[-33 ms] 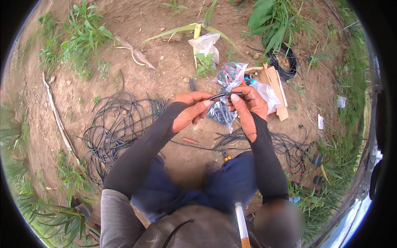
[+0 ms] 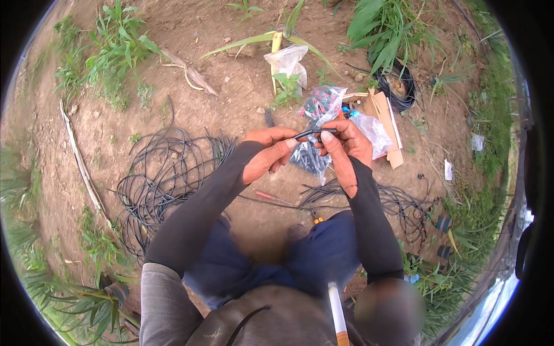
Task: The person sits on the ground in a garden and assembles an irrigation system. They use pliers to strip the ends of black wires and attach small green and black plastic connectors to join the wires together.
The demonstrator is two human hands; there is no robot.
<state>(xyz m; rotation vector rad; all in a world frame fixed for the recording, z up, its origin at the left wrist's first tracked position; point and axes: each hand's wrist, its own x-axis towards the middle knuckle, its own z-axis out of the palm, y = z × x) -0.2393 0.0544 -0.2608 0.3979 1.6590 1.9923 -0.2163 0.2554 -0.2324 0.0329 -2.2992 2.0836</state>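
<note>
In front of my body, my left hand point(image 2: 262, 158) pinches a thin black tube point(image 2: 303, 134) between thumb and fingers. The tube runs across to my right hand point(image 2: 351, 149), which is closed on a small black fitting point(image 2: 329, 132) at its end. How far the tube sits inside the fitting cannot be made out. Just beyond and below the hands lies a clear plastic bag of small black parts point(image 2: 310, 160). Another clear bag, with red and green pieces point(image 2: 324, 102), rests farther off.
Loose black tubing point(image 2: 156, 184) is heaped on the left, and more tubing point(image 2: 398, 206) lies on the right. An opened cardboard box point(image 2: 395, 158) stands beyond my right hand, near a black coil point(image 2: 408, 92). A red-handled screwdriver point(image 2: 266, 196) lies on the soil. Plants surround the area.
</note>
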